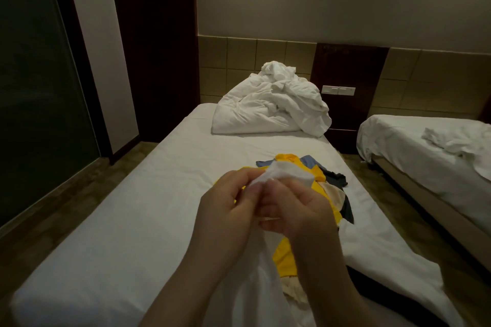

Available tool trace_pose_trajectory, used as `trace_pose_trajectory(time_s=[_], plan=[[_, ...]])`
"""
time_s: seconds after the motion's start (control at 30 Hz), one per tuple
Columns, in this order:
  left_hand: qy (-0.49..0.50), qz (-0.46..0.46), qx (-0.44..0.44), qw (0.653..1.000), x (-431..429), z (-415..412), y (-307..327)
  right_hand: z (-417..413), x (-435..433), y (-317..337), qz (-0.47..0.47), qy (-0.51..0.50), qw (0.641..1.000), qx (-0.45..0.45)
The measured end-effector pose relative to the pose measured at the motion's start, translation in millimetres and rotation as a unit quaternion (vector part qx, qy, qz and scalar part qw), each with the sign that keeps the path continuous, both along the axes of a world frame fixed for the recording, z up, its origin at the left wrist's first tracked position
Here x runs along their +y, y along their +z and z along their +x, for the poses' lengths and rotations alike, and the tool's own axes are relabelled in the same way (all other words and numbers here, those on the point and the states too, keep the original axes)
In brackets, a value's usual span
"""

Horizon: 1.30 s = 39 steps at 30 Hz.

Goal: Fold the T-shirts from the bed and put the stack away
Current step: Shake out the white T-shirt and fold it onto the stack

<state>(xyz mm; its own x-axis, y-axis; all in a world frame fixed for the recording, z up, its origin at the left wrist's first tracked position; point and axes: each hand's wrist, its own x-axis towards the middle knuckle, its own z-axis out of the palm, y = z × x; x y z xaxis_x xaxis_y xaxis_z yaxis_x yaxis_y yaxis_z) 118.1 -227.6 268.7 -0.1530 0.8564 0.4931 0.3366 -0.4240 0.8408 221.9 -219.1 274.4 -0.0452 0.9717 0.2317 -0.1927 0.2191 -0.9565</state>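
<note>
1. At the foot of the near bed, a person's two hands are raised together. The fingertips of both are curled tight, pinching one bunched edge of a white T-shirt. The left hand and right hand touch each other around the cloth.
2. From that grip the white shirt hangs down between the forearms, slack and crumpled.
3. Directly beneath it lies a loose pile of unfolded T-shirts, yellow, blue, dark and beige, on the sheet right of centre. No folded stack is visible, so the task looks barely begun.
4. Risks, as I judge them:
   - With both hands on one small spot, the shirt may twist instead of opening flat.
   - The hanging hem could snag or drag the yellow shirt as it lifts.
   - White cloth against the white sheet in dim light may hide seams and sleeves.
5. Farther out, a crumpled white duvet is heaped at the head of the bed. A second bed stands apart on the right, and a dark glass door is on the left. The pile itself sits where the shirt would be spread.
</note>
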Motion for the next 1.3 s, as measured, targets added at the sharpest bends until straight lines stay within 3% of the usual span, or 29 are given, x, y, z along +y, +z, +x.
trace_pose_trajectory(time_s=[0.07, 0.13, 0.23, 0.3, 0.4, 0.6, 0.77, 0.93, 1.07, 1.17, 1.3], plan=[[-0.002, 0.006, -0.013, 1.000, 3.6, -0.3, -0.8, 1.7, 3.6, -8.3, 0.142, -0.146, 0.970, -0.132], [-0.001, 0.012, -0.004, 1.000, 6.0, -1.0, 0.7, 6.1, 9.6, -11.1, 0.256, -0.264, 0.900, -0.233], [-0.004, 0.045, 0.035, 0.998, 9.9, -2.9, 11.2, 10.3, 20.7, -0.8, 0.372, -0.254, 0.833, -0.321], [-0.002, 0.076, 0.063, 0.995, 14.0, -7.5, 20.7, 13.5, 30.4, 15.9, 0.365, -0.180, 0.835, -0.371], [-0.015, 0.099, 0.082, 0.992, 21.0, -16.4, 35.5, 18.7, 44.0, 35.7, 0.353, -0.106, 0.860, -0.353], [-0.045, 0.126, 0.092, 0.987, 28.3, -16.3, 61.5, 24.5, 57.3, 65.9, 0.388, -0.138, 0.852, -0.324], [-0.021, 0.167, 0.177, 0.970, 39.6, -23.8, 105.8, 32.5, 69.1, 137.3, 0.428, -0.175, 0.803, -0.376], [-0.030, 0.168, 0.188, 0.967, 47.5, -29.6, 135.9, 40.1, 67.2, 190.4, 0.447, -0.192, 0.787, -0.380], [-0.093, 0.102, 0.157, 0.978, 50.3, -28.9, 138.3, 40.4, 66.6, 195.3, 0.427, -0.182, 0.791, -0.399], [-0.120, 0.109, 0.135, 0.978, 46.2, -28.9, 132.8, 42.8, 66.4, 193.5, 0.423, -0.187, 0.792, -0.399], [-0.121, 0.126, 0.172, 0.970, 44.3, -25.4, 123.5, 47.1, 62.1, 191.4, 0.407, -0.156, 0.797, -0.419]])
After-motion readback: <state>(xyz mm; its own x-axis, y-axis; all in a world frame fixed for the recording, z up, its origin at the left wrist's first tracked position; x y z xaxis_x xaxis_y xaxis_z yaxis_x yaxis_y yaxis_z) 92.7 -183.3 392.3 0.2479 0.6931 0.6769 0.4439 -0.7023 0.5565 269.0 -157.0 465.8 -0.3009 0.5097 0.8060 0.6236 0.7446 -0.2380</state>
